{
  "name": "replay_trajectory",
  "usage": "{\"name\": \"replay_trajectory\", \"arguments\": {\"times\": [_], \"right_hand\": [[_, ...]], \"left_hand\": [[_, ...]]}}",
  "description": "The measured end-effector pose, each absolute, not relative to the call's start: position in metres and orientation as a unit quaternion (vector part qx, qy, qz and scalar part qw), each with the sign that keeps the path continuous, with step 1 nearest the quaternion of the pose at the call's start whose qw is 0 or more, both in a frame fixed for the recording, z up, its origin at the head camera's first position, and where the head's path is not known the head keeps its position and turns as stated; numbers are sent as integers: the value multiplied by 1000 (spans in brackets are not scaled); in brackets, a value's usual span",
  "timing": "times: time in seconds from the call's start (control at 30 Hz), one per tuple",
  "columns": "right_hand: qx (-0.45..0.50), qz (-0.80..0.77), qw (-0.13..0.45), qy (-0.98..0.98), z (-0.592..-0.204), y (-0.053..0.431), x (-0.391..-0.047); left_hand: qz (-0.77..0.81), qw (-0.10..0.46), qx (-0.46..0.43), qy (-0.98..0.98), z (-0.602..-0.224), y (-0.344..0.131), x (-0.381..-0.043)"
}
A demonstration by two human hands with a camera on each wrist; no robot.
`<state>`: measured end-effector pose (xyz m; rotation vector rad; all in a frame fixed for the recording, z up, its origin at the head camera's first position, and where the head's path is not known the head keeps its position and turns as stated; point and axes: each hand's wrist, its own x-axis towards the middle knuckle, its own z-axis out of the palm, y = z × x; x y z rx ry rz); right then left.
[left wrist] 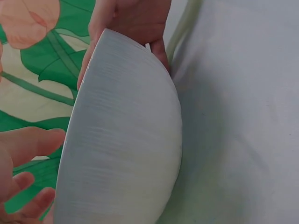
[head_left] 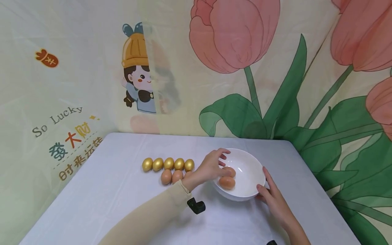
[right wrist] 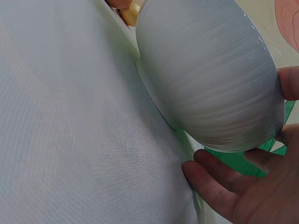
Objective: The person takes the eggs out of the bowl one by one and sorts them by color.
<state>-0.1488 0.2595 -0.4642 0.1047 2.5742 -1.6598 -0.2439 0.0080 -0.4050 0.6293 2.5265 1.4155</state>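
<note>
A white bowl stands on the table, with two brown eggs at the left of its inside. My left hand reaches over the bowl's left rim, fingers spread and thumb beside the rear egg. In the left wrist view, the bowl's outer wall hides the eggs; the fingers stand apart at the rim. My right hand holds the bowl's right side, its thumb at the rim and its fingers under the curved wall, as the right wrist view shows.
Several golden eggs form a row left of the bowl. In front of them lies a shorter row of brown eggs, partly hidden by my left wrist. A white cloth covers the table; a printed curtain hangs behind it.
</note>
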Motion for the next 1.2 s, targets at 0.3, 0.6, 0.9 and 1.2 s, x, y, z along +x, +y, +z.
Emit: {"name": "replay_trajectory", "arguments": {"times": [0.3, 0.6, 0.9, 1.2], "right_hand": [[40, -541, 43, 839, -464, 260, -149], [35, -541, 43, 839, -463, 261, -150], [41, -548, 53, 834, -466, 262, -151], [33, -547, 49, 835, -466, 263, -151]], "left_hand": [[446, 110, 187, 868, -410, 25, -247], [422, 97, 173, 884, -416, 37, -254], [399, 105, 186, 892, -422, 52, -256], [406, 134, 190, 884, -428, 63, -255]]}}
